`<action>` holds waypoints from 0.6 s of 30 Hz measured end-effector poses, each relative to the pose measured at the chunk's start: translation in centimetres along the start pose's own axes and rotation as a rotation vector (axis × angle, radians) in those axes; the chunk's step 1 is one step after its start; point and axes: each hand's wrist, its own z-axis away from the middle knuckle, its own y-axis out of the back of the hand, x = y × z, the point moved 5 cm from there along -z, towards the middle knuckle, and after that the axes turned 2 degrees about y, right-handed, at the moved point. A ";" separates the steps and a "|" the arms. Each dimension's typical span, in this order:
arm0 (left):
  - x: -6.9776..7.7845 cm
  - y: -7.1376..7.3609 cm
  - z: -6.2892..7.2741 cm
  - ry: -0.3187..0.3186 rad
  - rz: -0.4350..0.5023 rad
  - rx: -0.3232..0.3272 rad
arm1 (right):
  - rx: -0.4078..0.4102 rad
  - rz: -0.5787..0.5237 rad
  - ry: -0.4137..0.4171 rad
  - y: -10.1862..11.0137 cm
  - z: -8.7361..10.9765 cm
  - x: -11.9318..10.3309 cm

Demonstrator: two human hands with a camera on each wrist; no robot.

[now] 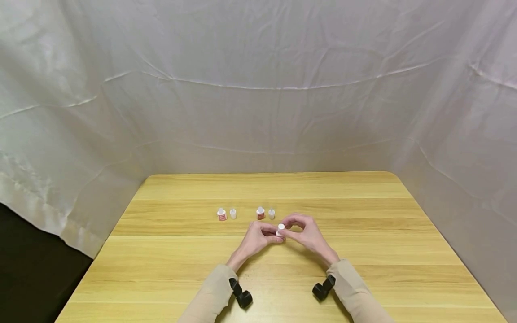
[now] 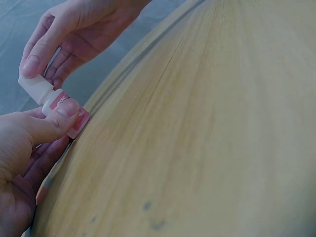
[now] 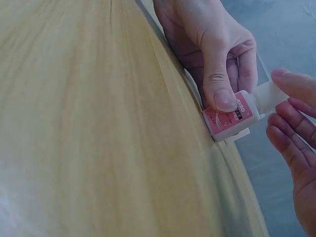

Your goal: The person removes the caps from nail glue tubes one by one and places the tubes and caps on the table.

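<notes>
Near the middle of the table, my left hand grips a small white bottle with a pink label, its thumb across the label. My right hand pinches the white cap at the bottle's neck between thumb and fingers. In both wrist views the bottle tilts with its cap end away from the table. Cap and neck meet, but how tightly the cap sits I cannot tell. The left fingers behind the bottle are partly hidden.
Beyond my hands stand two more pink-labelled bottles, one on the left and one nearer the middle. Right of each is a small white cap, the left cap and the right cap. A pale curtain hangs behind the wooden table.
</notes>
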 end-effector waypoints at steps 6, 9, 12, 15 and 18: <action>1.8 0.1 0.5 0.008 -0.011 0.000 | -0.004 -0.007 0.016 0.0 0.0 -0.1; 2.6 0.3 0.9 -0.012 -0.011 0.006 | -0.016 -0.012 0.041 -0.1 0.0 -0.2; 2.8 0.3 1.0 -0.018 -0.019 0.011 | -0.026 -0.027 0.060 -0.1 0.0 -0.4; 2.6 0.3 0.9 -0.009 -0.028 0.012 | -0.036 -0.039 0.065 -0.1 0.0 -0.4; 2.5 0.2 0.8 -0.003 -0.031 0.010 | -0.044 -0.042 0.062 -0.1 0.0 -0.3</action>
